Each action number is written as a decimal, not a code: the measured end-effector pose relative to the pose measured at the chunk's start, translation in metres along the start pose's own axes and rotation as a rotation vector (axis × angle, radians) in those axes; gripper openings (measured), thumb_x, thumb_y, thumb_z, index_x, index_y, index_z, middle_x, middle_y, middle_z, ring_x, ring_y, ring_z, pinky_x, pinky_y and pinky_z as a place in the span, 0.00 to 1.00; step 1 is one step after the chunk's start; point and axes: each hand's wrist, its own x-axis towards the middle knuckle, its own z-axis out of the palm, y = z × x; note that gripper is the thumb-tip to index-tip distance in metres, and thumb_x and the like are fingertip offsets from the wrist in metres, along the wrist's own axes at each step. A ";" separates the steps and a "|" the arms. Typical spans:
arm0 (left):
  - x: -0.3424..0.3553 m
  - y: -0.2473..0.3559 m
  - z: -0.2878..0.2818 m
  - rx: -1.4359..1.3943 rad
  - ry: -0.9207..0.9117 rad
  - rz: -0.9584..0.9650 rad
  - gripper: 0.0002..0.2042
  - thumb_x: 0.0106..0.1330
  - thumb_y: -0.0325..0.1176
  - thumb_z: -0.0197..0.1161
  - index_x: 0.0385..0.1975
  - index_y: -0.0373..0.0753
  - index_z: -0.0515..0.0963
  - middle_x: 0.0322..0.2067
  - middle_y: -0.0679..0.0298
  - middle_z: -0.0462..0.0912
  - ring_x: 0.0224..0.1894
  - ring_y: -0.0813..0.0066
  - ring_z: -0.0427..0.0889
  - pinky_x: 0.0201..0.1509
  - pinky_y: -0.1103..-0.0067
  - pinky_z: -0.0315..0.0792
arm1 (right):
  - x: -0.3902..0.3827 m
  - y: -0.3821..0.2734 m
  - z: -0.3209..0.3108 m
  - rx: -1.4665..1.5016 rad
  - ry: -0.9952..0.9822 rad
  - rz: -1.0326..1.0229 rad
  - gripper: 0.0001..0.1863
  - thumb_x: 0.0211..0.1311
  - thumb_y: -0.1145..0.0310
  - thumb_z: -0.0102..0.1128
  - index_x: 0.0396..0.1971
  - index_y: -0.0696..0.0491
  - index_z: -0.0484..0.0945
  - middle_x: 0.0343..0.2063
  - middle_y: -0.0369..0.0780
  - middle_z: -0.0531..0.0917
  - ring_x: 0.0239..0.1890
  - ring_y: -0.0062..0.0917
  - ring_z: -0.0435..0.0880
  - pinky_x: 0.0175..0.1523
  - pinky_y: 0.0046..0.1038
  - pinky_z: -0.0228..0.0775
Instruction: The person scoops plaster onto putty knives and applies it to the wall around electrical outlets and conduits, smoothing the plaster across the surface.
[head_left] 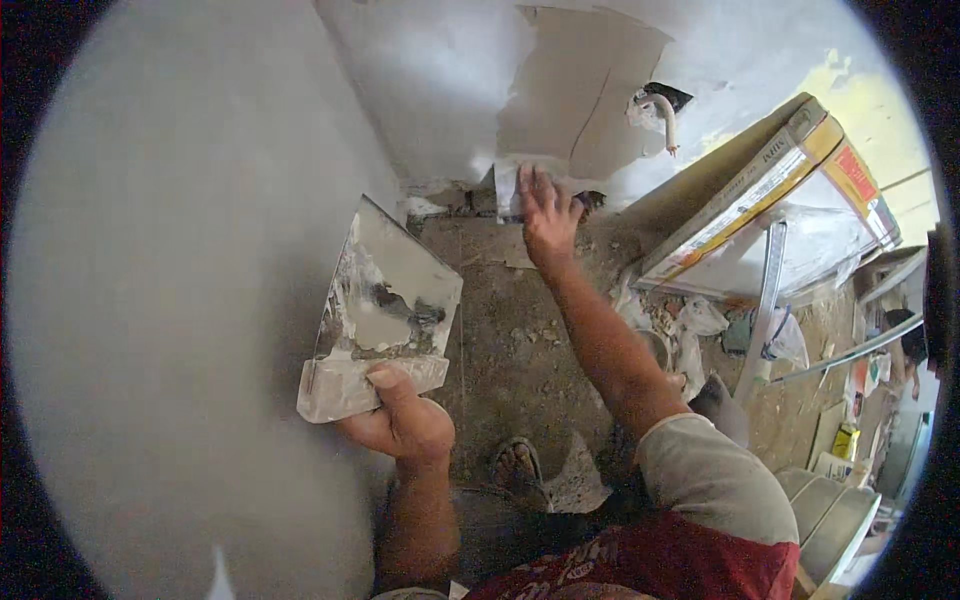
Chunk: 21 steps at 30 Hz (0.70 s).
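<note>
My left hand [405,420] grips the pale handle of a wide metal trowel [385,300], its blade smeared with putty and held beside the smooth grey wall [180,250] on my left. My right hand [545,215] reaches forward to the foot of the facing wall, fingers pressed on a flat metal blade [508,205]; its handle is hidden. Above it is a darker plaster patch [580,70]. To the upper right a white cable [668,130] pokes from a rough hole in the wall. A broken edge [450,200] runs along the wall's bottom.
Large flat cardboard boxes [760,220] lean at the right, with metal rails [768,290] and crumpled plastic [700,315] nearby. The dusty floor [490,330] holds debris; my sandalled foot [518,465] stands on it. At the far right edge a person [905,345] is partly visible.
</note>
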 end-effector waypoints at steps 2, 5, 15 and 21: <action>0.001 -0.002 -0.005 0.004 -0.007 -0.013 0.23 0.64 0.29 0.55 0.58 0.31 0.59 0.54 0.51 0.68 0.53 0.65 0.70 0.58 0.70 0.65 | -0.012 -0.009 -0.002 0.144 -0.040 0.014 0.32 0.53 0.74 0.51 0.62 0.42 0.64 0.57 0.39 0.68 0.53 0.40 0.67 0.53 0.48 0.58; 0.000 -0.008 -0.008 -0.002 0.019 -0.050 0.23 0.64 0.28 0.55 0.58 0.31 0.60 0.54 0.52 0.69 0.53 0.66 0.70 0.57 0.70 0.65 | -0.034 -0.001 -0.004 0.212 -0.052 0.134 0.30 0.53 0.72 0.53 0.61 0.48 0.65 0.55 0.43 0.70 0.52 0.42 0.68 0.55 0.44 0.58; 0.000 -0.005 -0.001 -0.054 0.040 -0.107 0.26 0.64 0.33 0.58 0.59 0.33 0.59 0.56 0.52 0.66 0.55 0.64 0.69 0.58 0.68 0.66 | -0.008 0.034 0.031 0.667 0.406 0.629 0.35 0.43 0.84 0.45 0.60 0.62 0.59 0.57 0.51 0.64 0.59 0.39 0.61 0.65 0.35 0.48; 0.004 -0.004 0.003 0.063 0.089 -0.025 0.16 0.66 0.32 0.53 0.45 0.25 0.64 0.40 0.54 0.72 0.40 0.70 0.72 0.46 0.75 0.68 | 0.017 -0.084 0.003 0.733 0.237 0.503 0.30 0.56 0.76 0.51 0.62 0.57 0.60 0.60 0.51 0.60 0.61 0.39 0.59 0.62 0.41 0.51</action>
